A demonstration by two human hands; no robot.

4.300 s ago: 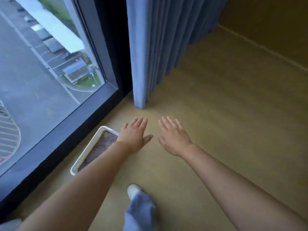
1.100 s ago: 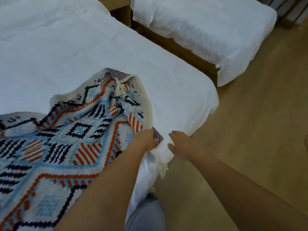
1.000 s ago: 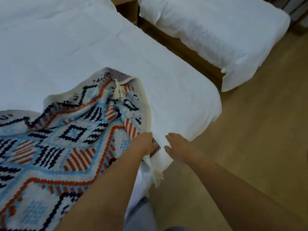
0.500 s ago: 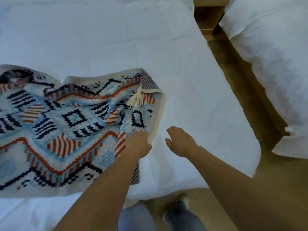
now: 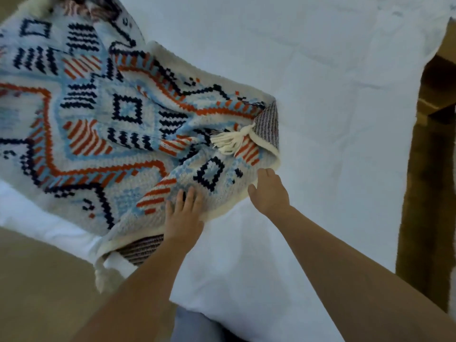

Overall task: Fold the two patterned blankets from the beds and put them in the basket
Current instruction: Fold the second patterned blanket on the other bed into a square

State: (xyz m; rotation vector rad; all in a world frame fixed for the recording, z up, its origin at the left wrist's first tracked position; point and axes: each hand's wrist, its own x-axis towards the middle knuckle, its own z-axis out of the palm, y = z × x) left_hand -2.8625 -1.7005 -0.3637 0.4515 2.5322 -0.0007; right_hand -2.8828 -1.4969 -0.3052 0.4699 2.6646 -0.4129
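A knitted patterned blanket (image 5: 103, 124) in light blue, orange, navy and cream lies crumpled on the white bed (image 5: 333, 119), with a cream tassel (image 5: 229, 141) and a turned-over corner showing its striped underside. My left hand (image 5: 183, 215) rests flat on the blanket's near edge, fingers straight. My right hand (image 5: 269, 193) lies beside the cream border near the folded corner, and its fingertips touch the edge. Neither the basket nor a second blanket is in view.
Tan floor (image 5: 37, 280) shows at the lower left, where one blanket corner hangs over the bed's edge. A dark gap with wooden furniture (image 5: 434, 107) runs along the bed's right side. My grey trouser leg (image 5: 195, 327) is at the bottom.
My view has swung over the bed and closer to the blanket. The left hand has flattened onto the blanket. The right hand has moved up to the blanket's edge.
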